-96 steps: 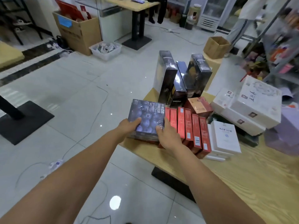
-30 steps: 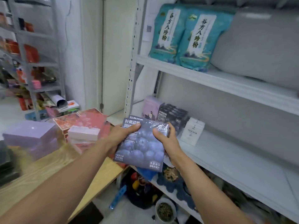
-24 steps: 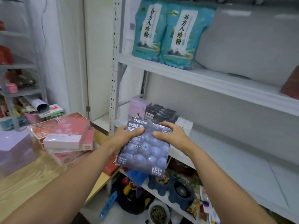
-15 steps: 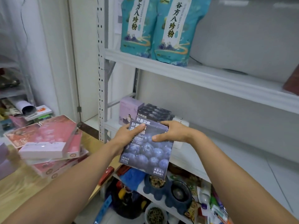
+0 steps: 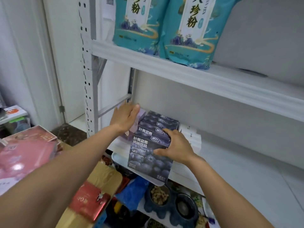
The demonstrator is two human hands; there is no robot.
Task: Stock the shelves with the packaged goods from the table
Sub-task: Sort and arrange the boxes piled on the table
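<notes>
Dark-blue box [image 5: 148, 160] on shelving step: your right hand [image 5: 177, 147] grips it, left hand [image 5: 125, 117] flat against lilac box [image 5: 141, 114]; next, push it flush.

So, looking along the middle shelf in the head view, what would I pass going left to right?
lilac box, with the left hand resting on it → row of blueberry drink boxes, the right hand gripping the front one → white boxes → more of the middle shelf.
</notes>
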